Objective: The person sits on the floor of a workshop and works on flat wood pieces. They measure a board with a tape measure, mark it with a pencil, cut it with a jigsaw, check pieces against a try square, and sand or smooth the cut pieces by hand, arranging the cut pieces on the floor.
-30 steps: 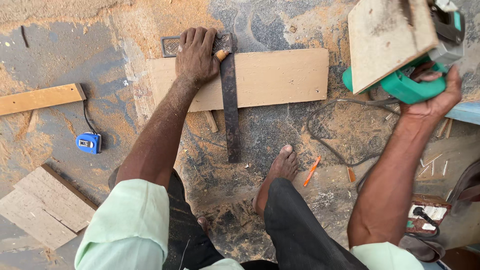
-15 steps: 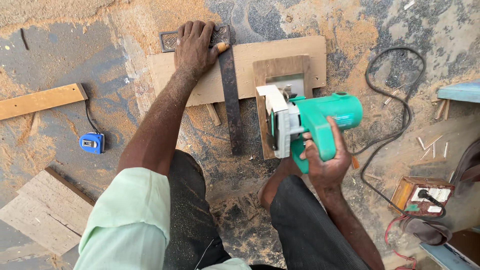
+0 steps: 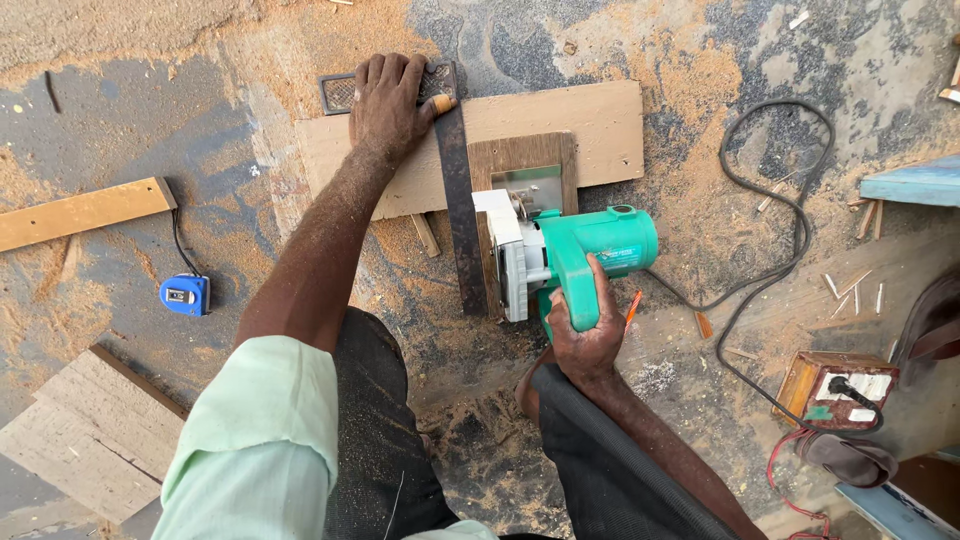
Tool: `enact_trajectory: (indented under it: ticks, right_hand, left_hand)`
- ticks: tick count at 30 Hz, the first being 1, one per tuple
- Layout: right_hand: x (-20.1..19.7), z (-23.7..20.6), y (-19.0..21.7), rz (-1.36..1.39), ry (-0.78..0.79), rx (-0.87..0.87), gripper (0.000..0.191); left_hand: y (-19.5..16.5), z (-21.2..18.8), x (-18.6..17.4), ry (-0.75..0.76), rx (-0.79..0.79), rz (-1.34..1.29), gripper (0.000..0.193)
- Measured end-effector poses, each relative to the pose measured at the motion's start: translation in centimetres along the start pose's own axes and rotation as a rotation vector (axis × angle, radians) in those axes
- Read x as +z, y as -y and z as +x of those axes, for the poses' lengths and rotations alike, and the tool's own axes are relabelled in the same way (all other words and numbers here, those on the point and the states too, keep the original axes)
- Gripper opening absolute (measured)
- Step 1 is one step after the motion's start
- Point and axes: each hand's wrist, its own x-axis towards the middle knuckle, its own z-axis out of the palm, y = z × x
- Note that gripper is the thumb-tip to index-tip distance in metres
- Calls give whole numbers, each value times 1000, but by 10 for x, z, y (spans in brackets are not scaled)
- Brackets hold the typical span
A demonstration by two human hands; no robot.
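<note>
We see one green circular saw (image 3: 570,255) with a grey guard and a wooden base, resting on one pale board (image 3: 590,125) on the sawdusty floor. The right hand (image 3: 585,335) is clamped round its handle. The left hand (image 3: 390,100) presses flat, fingers together, on one metal square (image 3: 458,190) lying across that board.

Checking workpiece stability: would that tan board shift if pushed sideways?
Probably stiff: the tan board lies flat without sagging. Likely light, being thin. It may slide on the sawdust-covered floor, which could be why the left hand presses the metal square onto it.
</note>
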Motion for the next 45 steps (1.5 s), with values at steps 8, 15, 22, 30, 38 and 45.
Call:
enact_trajectory:
  ticks: [8,15,22,30,38,45]
  right_hand:
    - [4,19,7,-85,-26,72,67]
    - [15,52,15,-116,-80,32,64]
    - [28,101,22,-47,-96,-13,64]
    - [46,161,38,29,-90,49,64]
    - [55,243,61,159,-123,-93,62]
    - [-58,264,36,671,-333,124,67]
  left_hand:
    - [-2,1,-5,75,-38,3,60]
    - [-7,5,-19,109,-10,-8,61]
    - [-7,6,-22,124,20,-10,58]
    - [-4,6,-23,123,25,-28,58]
    - [-6,4,-26,6,62,-72,62]
    - [-13,11,-37,59,58,37,73]
